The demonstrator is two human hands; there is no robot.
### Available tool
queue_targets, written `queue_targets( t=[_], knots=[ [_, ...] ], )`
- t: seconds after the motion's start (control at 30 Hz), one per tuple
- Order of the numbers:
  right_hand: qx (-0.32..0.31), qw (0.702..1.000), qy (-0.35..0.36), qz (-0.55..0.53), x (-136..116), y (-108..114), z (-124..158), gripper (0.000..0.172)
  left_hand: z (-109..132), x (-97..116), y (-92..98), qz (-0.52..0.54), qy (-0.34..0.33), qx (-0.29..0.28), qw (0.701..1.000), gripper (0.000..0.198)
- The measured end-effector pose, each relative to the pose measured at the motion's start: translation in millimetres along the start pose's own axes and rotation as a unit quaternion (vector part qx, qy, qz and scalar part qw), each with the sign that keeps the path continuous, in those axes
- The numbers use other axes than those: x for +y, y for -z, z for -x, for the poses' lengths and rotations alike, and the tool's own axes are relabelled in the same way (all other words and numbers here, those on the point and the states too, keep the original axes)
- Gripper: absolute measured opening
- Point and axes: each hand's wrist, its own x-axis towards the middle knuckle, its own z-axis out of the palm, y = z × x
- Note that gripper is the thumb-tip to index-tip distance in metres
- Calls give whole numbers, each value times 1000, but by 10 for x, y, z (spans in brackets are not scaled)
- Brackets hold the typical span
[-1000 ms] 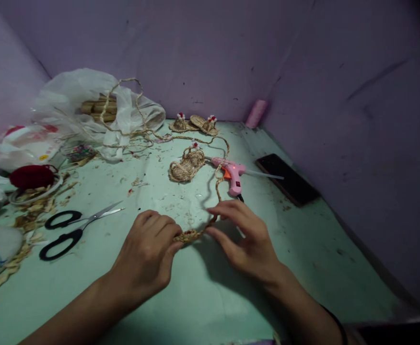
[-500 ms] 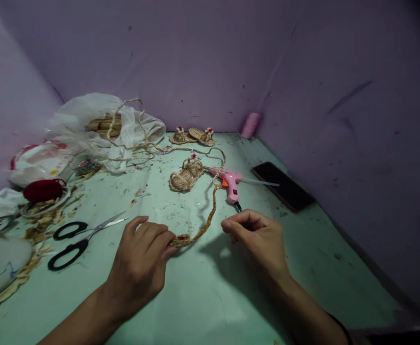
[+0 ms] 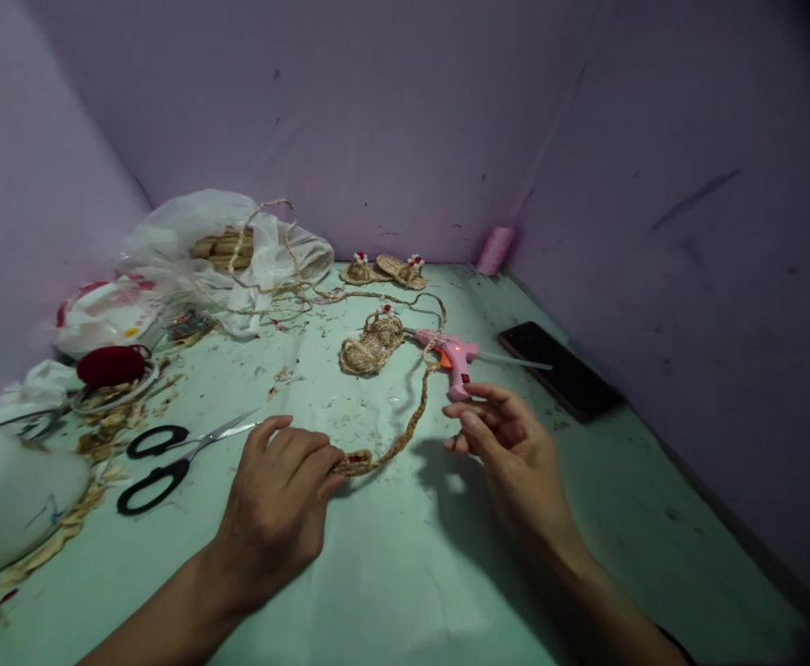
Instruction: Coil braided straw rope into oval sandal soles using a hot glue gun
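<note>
tan braid [image 3: 405, 433], pink glue gun [image 3: 455, 355], black scissors [image 3: 169, 453]

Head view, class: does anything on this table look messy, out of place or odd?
Yes. Straw scraps litter the table beside the scissors, and the glue gun lies on its side with its light glowing, braided cord draped over it.

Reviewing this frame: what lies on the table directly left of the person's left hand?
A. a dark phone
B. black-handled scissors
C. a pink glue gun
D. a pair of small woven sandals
B: the black-handled scissors lie on the green table just left of the left hand, blades pointing toward it.
</note>
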Motion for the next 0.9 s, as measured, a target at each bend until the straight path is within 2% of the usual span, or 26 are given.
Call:
queue_targets(
  t=[0.07, 0.13, 0.23, 0.37, 0.5, 0.63, 0.7, 0.8, 0.9],
  knots=[
    [35, 997, 25, 64, -17, 80, -92, 32, -1, -5, 1, -6, -1, 4, 1000, 13],
    [57, 981, 11, 187, -59, 184, -231, 34, 1, -27, 15, -21, 10, 5, 1000, 12],
    [40, 943, -35, 329, -122, 301, -466, 31, 16, -96, 52, -60, 48, 14, 997, 9],
    [-6, 929, -78, 362, -102, 253, -712, 24, 40, -183, 89, -82, 66, 31, 994, 9],
    [-49, 936, -151, 314, -17, 97, -847, 24, 46, -177, 90, -57, 55, 11, 997, 11],
    [-85, 951, -236, 181, -34, 58, -904, 12, 46, -140, 84, -31, 59, 3, 998, 13],
    [-110, 952, -265, 108, -77, 83, -932, 12, 47, -131, 82, -20, 62, 1, 998, 14],
    [-123, 950, -284, 29, -120, 103, -1000, 14, 49, -128, 79, -9, 64, -5, 998, 15],
    [-98, 954, -283, -3, -112, 71, -1061, 12, 53, -138, 73, -2, 67, -12, 998, 15]
  ],
)
